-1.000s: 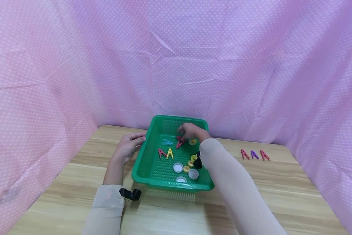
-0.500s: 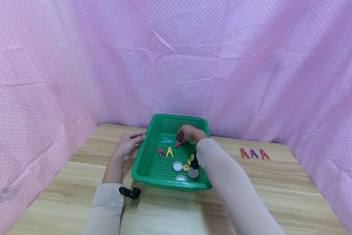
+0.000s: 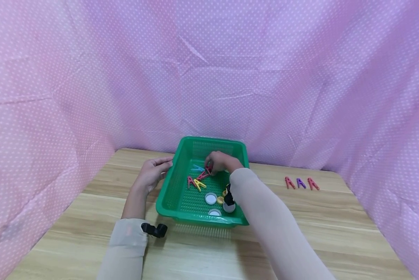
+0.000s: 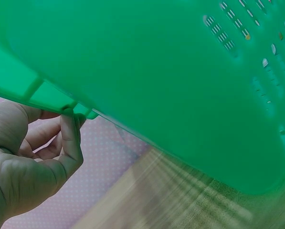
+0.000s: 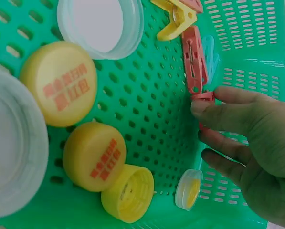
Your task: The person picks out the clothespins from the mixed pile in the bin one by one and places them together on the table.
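Note:
In the head view my left hand [image 3: 151, 175] holds the left rim of a green plastic basket [image 3: 165, 194]; the left wrist view shows thumb and fingers [image 4: 71, 140] pinching that rim. My right hand [image 3: 220, 161] reaches inside the basket. Its thumb and a finger pinch a red clothespin [image 5: 203, 97], partly covered by the hand. Against it lies another red clothespin [image 5: 195, 59]. A light blue clothespin [image 3: 197, 168], a yellow clothespin [image 3: 200, 184] and a further red clothespin [image 3: 191, 182] lie nearby on the basket floor.
Yellow bottle caps [image 5: 61, 83] and clear round lids [image 3: 211, 198] sit in the near right of the basket. On the wooden table [image 3: 335, 217] to the right stand two red clothespins [image 3: 313, 184] and a purple clothespin [image 3: 301, 183]. A pink dotted cloth [image 3: 209, 77] surrounds the table.
My right hand has moved left and slightly nearer, bringing the red clothespins toward the others. The yellow clothespin has turned and shifted against its red neighbour. My left hand stays on the rim.

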The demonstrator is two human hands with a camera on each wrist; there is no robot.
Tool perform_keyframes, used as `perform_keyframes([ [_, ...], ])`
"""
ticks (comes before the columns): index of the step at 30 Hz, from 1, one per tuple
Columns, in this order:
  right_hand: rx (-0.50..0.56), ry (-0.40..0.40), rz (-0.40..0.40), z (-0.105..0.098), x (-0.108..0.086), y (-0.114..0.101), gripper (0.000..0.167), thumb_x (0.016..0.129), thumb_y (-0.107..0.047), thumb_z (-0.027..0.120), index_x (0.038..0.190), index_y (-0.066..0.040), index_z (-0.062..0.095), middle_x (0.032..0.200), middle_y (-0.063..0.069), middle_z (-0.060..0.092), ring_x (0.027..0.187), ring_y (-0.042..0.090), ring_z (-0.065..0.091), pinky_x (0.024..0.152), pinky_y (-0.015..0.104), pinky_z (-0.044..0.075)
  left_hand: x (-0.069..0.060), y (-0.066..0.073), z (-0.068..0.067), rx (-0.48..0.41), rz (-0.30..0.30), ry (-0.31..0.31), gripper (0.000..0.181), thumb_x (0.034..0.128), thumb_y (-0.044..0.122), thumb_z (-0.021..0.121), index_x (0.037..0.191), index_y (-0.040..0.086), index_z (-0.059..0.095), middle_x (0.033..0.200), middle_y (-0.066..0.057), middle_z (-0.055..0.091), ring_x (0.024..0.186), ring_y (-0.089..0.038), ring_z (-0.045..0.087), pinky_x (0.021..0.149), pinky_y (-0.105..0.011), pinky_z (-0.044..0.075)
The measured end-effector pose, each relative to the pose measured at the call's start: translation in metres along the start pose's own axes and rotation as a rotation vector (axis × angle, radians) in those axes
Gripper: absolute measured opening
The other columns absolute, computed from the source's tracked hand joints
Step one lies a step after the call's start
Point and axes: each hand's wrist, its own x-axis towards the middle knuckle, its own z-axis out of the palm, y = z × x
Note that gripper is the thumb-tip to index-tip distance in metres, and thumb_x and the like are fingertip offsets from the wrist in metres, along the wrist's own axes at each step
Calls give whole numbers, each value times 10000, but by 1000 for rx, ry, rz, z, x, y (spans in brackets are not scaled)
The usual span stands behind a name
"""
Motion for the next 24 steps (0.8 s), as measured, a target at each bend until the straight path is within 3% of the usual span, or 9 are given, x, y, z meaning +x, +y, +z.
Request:
perform_keyframes([
  [13,43,-9,37,2,0,-1,451,898,-162,818,1325,-157,674,1220,59,663,1126,225,617,961,417,538,3,1,1,16,-21,13,396,1036,138,625,1382,-52,587,1114,3,698,953,-102,656,897,-288,548],
  [24,59,-15,23,4,2,2,484,886,23,774,1325,-155,675,1270,85,663,1161,236,621,937,386,558,1,0,1,12,-23,20,395,1032,132,630,1377,-55,590,1099,7,698,948,-103,657,888,-276,553],
])
